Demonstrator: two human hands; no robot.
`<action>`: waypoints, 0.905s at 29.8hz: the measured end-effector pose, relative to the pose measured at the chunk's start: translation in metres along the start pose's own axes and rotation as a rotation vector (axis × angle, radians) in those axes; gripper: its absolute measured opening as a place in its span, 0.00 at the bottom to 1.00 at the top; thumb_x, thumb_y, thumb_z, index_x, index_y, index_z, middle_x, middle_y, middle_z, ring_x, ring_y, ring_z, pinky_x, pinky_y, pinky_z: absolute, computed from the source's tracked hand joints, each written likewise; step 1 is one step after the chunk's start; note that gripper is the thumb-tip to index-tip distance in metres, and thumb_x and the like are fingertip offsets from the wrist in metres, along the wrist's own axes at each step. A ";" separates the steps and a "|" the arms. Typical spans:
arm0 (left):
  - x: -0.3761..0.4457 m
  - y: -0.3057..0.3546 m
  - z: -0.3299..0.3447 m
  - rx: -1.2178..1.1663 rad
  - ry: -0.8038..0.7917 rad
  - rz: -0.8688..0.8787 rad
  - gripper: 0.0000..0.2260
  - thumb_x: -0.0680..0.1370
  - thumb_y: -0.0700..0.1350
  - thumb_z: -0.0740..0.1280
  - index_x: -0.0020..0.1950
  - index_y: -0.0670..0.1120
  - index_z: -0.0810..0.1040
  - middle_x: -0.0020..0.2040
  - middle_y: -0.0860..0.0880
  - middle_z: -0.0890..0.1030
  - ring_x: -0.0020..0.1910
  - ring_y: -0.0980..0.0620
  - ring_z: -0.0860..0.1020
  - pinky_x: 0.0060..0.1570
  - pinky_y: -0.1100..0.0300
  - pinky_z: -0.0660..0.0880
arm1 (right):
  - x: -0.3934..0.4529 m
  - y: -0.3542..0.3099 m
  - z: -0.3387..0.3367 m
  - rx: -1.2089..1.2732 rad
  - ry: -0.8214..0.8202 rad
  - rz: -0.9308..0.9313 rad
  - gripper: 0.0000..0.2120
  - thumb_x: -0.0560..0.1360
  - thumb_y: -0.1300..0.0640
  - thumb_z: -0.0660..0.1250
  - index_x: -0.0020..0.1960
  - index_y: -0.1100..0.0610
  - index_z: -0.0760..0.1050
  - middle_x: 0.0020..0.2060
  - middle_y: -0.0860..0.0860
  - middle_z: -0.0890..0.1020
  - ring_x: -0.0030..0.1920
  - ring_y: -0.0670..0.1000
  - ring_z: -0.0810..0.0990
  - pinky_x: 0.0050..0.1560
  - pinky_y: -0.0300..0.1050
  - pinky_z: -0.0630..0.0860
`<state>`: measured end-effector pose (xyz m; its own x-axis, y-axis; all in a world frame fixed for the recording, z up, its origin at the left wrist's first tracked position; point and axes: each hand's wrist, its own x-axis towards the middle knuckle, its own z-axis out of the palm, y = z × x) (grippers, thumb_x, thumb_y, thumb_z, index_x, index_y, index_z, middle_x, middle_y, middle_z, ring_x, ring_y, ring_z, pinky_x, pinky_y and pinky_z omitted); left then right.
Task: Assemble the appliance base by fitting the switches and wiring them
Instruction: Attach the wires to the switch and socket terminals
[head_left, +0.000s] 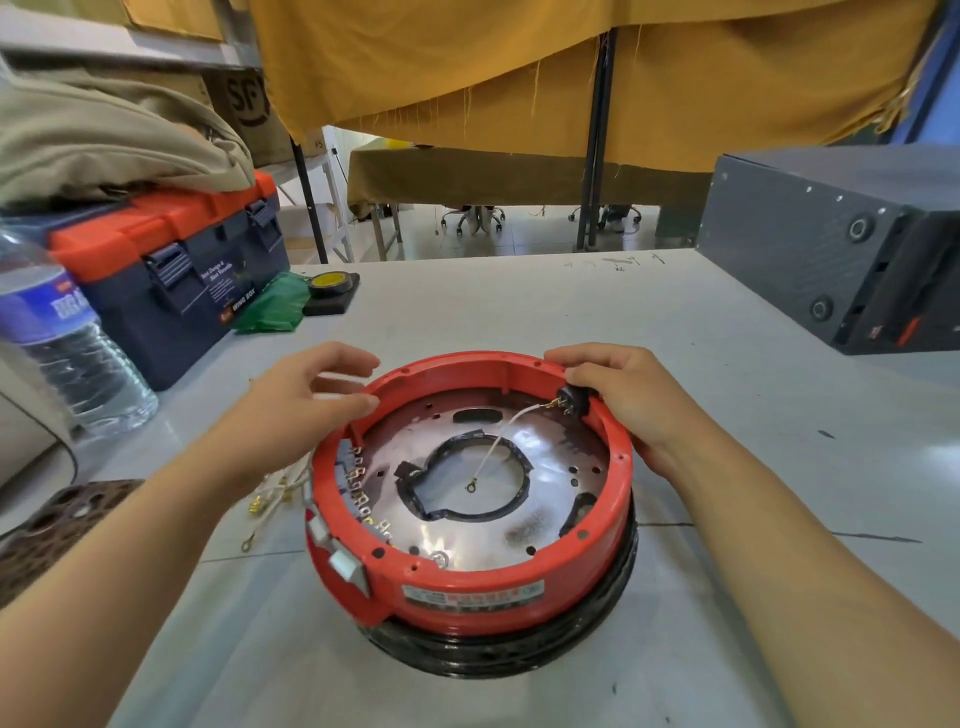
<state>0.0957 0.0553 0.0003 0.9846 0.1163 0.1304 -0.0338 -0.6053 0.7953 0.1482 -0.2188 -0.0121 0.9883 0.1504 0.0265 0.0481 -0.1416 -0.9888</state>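
Head view: red appliance base (470, 577) inverted at counter (701, 332) middle, toward near edge.

Right hand (631, 402) fingers curled over far-right rim, pressing black switch (574, 401).

Left hand (306, 400) fingers loosely spread, thumb tip on far-left rim.

White wire (498, 441) hangs free from switch.

Risk: switch seats crooked if pushed unevenly; base may slide; loose wire could snag, pull off terminal.

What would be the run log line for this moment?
left hand: touches round red plastic base rim | right hand: holds black socket | white wire: loose
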 end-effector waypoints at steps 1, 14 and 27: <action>-0.002 -0.003 0.001 -0.041 0.008 -0.019 0.11 0.74 0.41 0.70 0.51 0.57 0.78 0.52 0.54 0.81 0.48 0.57 0.81 0.48 0.58 0.78 | 0.000 -0.001 -0.001 0.010 0.021 0.006 0.14 0.74 0.68 0.61 0.45 0.54 0.82 0.49 0.66 0.82 0.42 0.55 0.77 0.57 0.60 0.75; 0.001 -0.008 0.011 -0.270 -0.014 -0.085 0.08 0.76 0.43 0.68 0.52 0.51 0.83 0.45 0.53 0.86 0.44 0.55 0.84 0.44 0.64 0.79 | 0.005 0.010 -0.008 0.116 -0.065 0.049 0.09 0.73 0.63 0.66 0.50 0.55 0.82 0.45 0.57 0.84 0.43 0.55 0.81 0.50 0.50 0.77; -0.014 -0.068 -0.023 0.126 0.264 -0.145 0.05 0.73 0.42 0.72 0.41 0.53 0.82 0.38 0.54 0.82 0.36 0.57 0.77 0.33 0.71 0.70 | 0.006 0.012 -0.005 0.103 -0.091 0.037 0.14 0.72 0.67 0.64 0.49 0.54 0.84 0.47 0.60 0.84 0.45 0.57 0.83 0.55 0.53 0.77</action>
<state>0.0806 0.1133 -0.0418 0.8984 0.3988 0.1836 0.1412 -0.6585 0.7392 0.1558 -0.2240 -0.0231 0.9716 0.2359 -0.0193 -0.0081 -0.0482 -0.9988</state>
